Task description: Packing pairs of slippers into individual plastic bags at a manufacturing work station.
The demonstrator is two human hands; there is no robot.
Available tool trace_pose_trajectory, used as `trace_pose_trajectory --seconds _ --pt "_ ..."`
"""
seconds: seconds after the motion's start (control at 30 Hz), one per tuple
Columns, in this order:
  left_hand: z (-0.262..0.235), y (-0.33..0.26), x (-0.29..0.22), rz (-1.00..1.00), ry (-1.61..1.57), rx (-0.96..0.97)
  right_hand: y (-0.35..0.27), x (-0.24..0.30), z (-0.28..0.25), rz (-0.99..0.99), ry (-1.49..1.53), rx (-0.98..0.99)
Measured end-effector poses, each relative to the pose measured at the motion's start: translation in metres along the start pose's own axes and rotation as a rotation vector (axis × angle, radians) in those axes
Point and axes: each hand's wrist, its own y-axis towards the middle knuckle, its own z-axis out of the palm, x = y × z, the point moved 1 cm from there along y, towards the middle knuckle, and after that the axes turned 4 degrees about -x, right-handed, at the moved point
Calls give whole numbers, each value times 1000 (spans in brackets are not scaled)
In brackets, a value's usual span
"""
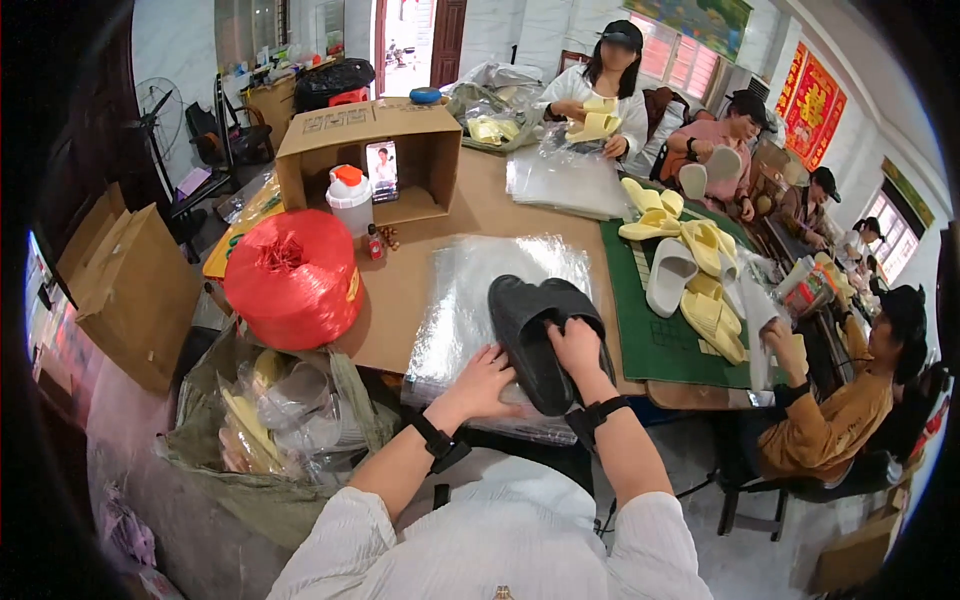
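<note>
A pair of black slide slippers (pixel 530 340) lies over a stack of clear plastic bags (pixel 450 300) at the table's near edge. My right hand (pixel 577 350) grips the pair, its fingers curled at the strap opening and partly hidden there. Just left of the slippers, my left hand (pixel 480 385) rests on the bags with its fingers spread. Both wrists wear black bands.
A red roll of plastic twine (pixel 292 280), a white bottle (pixel 350 205) and an open cardboard box (pixel 425 165) stand left. Pale yellow slippers (pixel 705 250) lie on a green mat (pixel 640 320). A sack (pixel 200 440) of bagged slippers stands lower left. Co-workers sit along the right.
</note>
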Motion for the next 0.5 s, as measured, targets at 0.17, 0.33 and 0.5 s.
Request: trace_pose_trajectory --seconds 0.17,0.33,0.5 --pt "-9 0 6 73 -93 -60 2 -33 -8 136 6 -106" --pt "-8 -10 22 84 -139 -58 -16 -23 -47 291 228 -174" --pt "0 3 9 194 14 -235 -80 -68 -89 420 589 -246"
